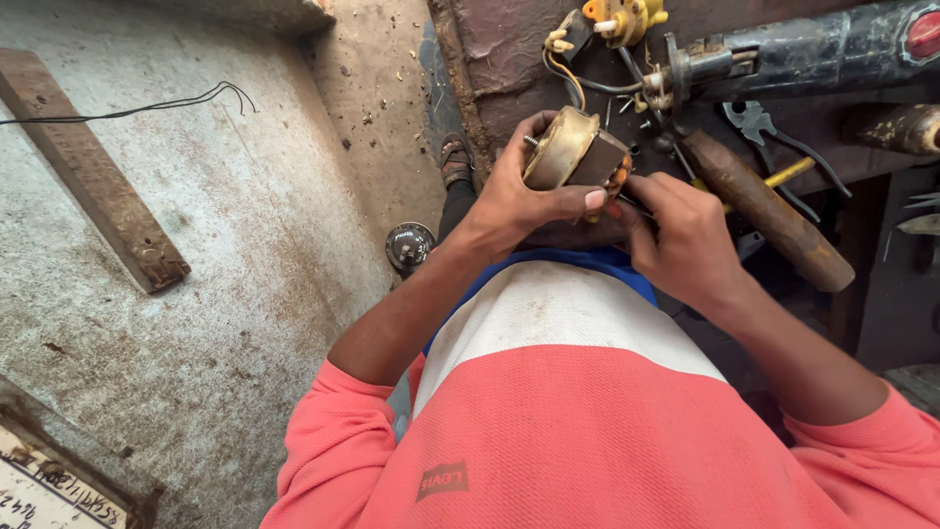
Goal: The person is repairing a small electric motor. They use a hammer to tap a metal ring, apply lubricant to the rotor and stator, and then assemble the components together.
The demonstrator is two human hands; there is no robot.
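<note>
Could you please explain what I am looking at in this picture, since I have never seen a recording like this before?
The single picture comes from a camera worn on a person's head, looking down past a red, white and blue shirt. No machine is involved, only two bare hands. The left hand grips a small electric motor with copper windings. The right hand works at its edge; whatever it holds is hidden. On the rusty workbench lie a wooden-handled tool, pliers, a yellow connector and screws. A wooden plank lies on the concrete floor.
</note>
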